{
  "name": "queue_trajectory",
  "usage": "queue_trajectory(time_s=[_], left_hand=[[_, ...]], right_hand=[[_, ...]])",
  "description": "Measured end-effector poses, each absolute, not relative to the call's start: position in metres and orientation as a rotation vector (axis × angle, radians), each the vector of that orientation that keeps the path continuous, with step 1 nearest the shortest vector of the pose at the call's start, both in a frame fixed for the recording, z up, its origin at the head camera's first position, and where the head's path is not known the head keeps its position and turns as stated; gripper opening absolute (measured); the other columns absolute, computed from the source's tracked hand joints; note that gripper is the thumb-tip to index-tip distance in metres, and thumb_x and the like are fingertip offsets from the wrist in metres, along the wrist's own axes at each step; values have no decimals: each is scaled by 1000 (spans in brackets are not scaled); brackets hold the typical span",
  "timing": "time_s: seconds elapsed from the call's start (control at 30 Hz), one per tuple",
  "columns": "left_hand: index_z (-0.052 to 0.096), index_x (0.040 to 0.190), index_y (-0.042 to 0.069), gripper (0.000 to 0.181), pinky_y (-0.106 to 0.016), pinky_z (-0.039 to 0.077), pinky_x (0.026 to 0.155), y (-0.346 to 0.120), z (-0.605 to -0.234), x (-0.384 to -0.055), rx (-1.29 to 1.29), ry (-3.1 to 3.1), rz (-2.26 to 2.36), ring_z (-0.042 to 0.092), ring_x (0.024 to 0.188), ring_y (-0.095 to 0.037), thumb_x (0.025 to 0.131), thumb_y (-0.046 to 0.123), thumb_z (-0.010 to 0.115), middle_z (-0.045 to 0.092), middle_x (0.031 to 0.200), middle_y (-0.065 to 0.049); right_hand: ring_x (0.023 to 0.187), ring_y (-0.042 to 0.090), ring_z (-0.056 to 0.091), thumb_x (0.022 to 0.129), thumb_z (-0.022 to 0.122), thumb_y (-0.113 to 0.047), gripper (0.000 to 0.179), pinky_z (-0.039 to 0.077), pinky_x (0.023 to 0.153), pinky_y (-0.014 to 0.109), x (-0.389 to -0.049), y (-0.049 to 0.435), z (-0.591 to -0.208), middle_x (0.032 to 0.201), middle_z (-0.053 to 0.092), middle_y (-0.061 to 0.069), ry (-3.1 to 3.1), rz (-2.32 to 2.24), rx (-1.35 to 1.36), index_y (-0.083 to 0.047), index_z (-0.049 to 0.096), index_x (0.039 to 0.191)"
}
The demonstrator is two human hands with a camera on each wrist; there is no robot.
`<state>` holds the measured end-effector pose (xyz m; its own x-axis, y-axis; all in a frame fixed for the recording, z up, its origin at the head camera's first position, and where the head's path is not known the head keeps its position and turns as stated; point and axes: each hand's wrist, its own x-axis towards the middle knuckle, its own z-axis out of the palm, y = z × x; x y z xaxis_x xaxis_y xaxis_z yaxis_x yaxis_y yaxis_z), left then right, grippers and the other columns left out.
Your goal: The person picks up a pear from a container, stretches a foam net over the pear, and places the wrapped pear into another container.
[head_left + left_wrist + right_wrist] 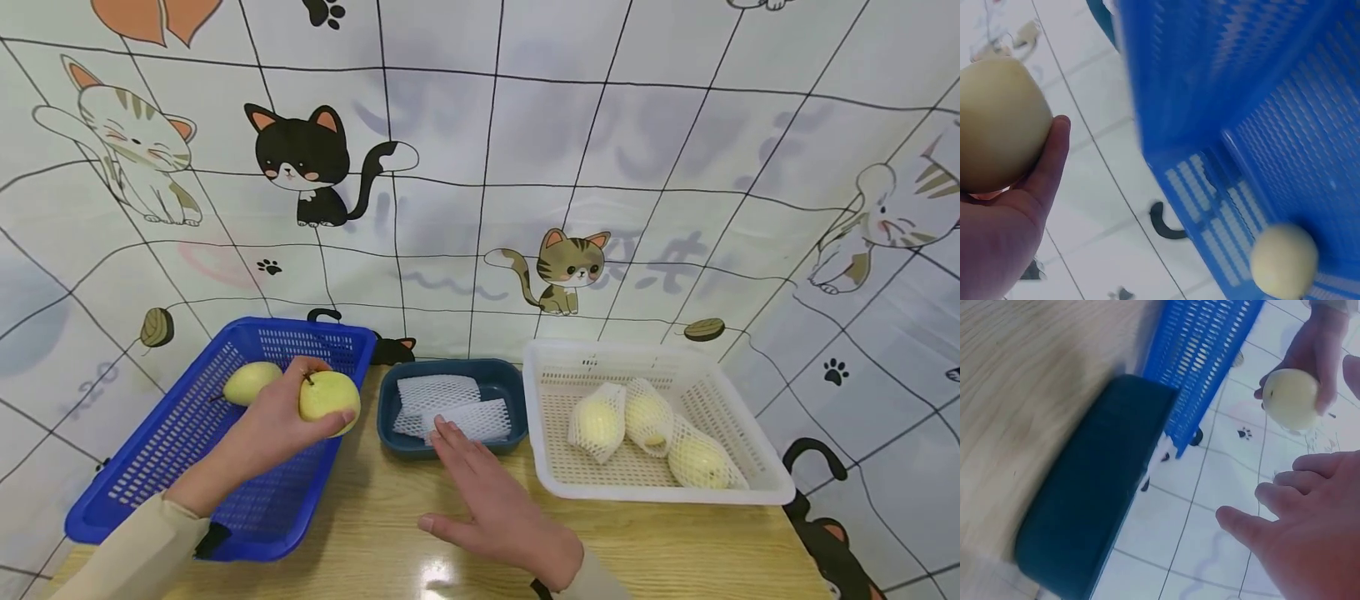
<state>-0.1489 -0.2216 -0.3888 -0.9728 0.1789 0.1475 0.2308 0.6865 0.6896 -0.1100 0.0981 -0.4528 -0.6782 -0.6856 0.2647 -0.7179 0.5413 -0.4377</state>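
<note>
A yellow-green pear (328,402) is gripped in my left hand (273,429), above the right side of the blue basket (300,533). The left wrist view shows the same pear (1000,125) with a finger along its side. Another pear (251,383) lies in the basket. My right hand (502,508) holds nothing; its fingers are extended and the thumb is spread. Its fingertips are over the front edge of the small teal tray (416,450), where white foam net sleeves (438,392) lie; whether they touch is unclear.
To the right stands a white basket (615,487) with 3 pears (600,421) in foam nets. All the containers stand on a wooden table (390,533). Behind them hangs a cat-patterned cloth (442,208), close to the containers' far edges.
</note>
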Motion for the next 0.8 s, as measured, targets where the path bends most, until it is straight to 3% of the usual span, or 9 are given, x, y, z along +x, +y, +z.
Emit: queue_trajectory(time_s=[0.33, 0.53, 0.8], left_hand=[[45, 139, 5, 68, -30, 52, 58, -177, -395, -132, -478, -2829, -1330, 59, 75, -18, 91, 41, 78, 65, 103, -8], [50, 136, 4, 65, -29, 52, 63, -150, -411, -121, -473, -2843, -1437, 61, 78, -16, 91, 43, 78, 66, 104, -6], [54, 125, 1, 51, -27, 52, 66, -128, -452, -112, -507, -2797, -1633, 60, 75, -12, 96, 38, 73, 64, 90, -1]], right_hand=[[157, 23, 17, 100, 61, -56, 89, 34, 118, 54, -103, 127, -443, 173, 10, 0, -2700, 987, 1116, -9, 23, 165], [155, 24, 24, 102, 60, -54, 83, 38, 116, 51, -97, 136, -448, 172, 18, 3, -2636, 930, 1070, -7, 29, 163], [153, 23, 29, 102, 59, -55, 83, 40, 114, 48, -87, 143, -458, 172, 21, 3, -2611, 810, 1049, -15, 23, 166]])
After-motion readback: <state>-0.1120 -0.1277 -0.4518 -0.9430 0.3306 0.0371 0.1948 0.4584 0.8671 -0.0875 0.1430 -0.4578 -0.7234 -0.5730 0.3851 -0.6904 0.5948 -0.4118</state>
